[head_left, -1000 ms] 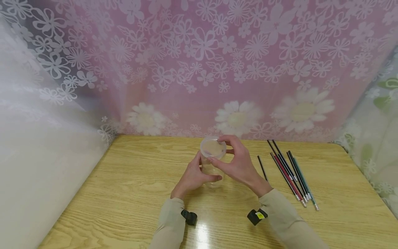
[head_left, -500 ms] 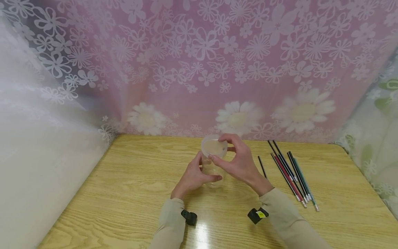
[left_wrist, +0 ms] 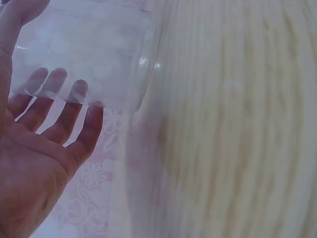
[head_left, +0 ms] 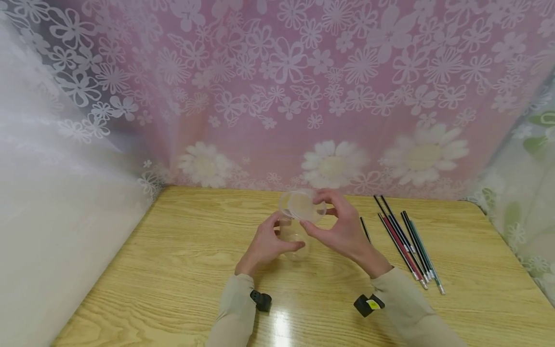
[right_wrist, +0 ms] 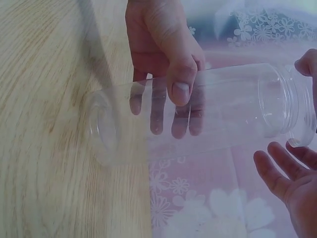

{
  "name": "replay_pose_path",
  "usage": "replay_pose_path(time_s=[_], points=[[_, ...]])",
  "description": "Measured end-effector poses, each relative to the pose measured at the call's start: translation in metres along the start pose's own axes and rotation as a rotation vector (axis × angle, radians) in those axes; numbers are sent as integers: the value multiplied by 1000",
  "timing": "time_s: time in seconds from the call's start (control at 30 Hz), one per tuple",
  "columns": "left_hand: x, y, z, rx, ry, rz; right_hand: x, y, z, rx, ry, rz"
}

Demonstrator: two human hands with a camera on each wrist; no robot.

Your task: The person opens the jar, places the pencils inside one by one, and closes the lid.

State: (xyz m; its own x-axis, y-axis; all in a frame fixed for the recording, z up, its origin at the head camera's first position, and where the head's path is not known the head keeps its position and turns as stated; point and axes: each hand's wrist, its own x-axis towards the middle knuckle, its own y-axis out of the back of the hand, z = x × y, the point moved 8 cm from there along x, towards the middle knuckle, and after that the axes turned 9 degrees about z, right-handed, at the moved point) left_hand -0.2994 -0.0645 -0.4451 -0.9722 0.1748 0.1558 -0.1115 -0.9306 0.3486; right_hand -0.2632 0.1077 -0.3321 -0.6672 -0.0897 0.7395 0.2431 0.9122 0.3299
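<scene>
A clear plastic jar (head_left: pixel 296 243) stands upright on the wooden table, in the middle of the head view. My left hand (head_left: pixel 263 243) grips its side, thumb in front and fingers behind; in the left wrist view those fingers (left_wrist: pixel 79 91) show along the clear wall of the jar (left_wrist: pixel 94 39). Above the mouth, my right hand (head_left: pixel 344 229) pinches a clear round lid (head_left: pixel 305 208) between thumb and fingers. The lid sits shifted to the right, so part of the jar's rim shows at its left. In the right wrist view the lid (right_wrist: pixel 303 131) is partly cut off by the frame edge.
Several black, red and green pencils (head_left: pixel 401 246) with eraser ends lie on the table (head_left: pixel 182 260) right of the hands. A single dark pencil (head_left: pixel 365 229) lies nearer, partly hidden by the right hand. A pink flowered curtain (head_left: pixel 269 120) hangs behind the table's far edge.
The lid was over the jar's mouth; my right hand has shifted it to the right, uncovering part of the rim. My left hand keeps its grip on the jar, moving only slightly.
</scene>
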Motion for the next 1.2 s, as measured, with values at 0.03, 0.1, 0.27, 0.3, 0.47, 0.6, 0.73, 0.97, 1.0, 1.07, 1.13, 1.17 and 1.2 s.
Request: replay_pose_path(time_s=[0.03, 0.1, 0.27, 0.3, 0.47, 0.6, 0.73, 0.97, 1.0, 1.07, 1.13, 1.17, 1.2], points=[[0, 0, 0, -7, 0, -3, -1, 1, 0, -3, -1, 2], [0, 1, 0, -20, 4, -8, -3, 3, 0, -5, -1, 4], [2, 3, 0, -21, -20, -5, -7, 6, -2, -3, 20, 2], [2, 4, 0, -17, -27, -3, -7, 7, -2, -1, 25, 1], [2, 5, 1, -17, -53, 2, -10, 10, -3, 4, 49, 5], [2, 6, -1, -29, -50, -4, -13, 14, -5, 10, 75, 10], [2, 7, -2, -22, -50, -5, -18, 18, -7, 15, 107, 15], [4, 8, -1, 8, -56, 3, -29, 31, -3, -16, 120, 12], [4, 8, -1, 7, -53, 3, -31, 32, -3, -14, 124, 12], [5, 8, -1, 11, -46, 5, -34, 36, -3, -9, 138, 17], [5, 8, -2, 16, -36, 4, -37, 38, -2, -10, 132, 16], [4, 8, -2, 18, -29, 3, -39, 39, -1, -19, 131, 15], [4, 7, -3, 18, -23, 3, -41, 40, -1, -31, 125, 12]])
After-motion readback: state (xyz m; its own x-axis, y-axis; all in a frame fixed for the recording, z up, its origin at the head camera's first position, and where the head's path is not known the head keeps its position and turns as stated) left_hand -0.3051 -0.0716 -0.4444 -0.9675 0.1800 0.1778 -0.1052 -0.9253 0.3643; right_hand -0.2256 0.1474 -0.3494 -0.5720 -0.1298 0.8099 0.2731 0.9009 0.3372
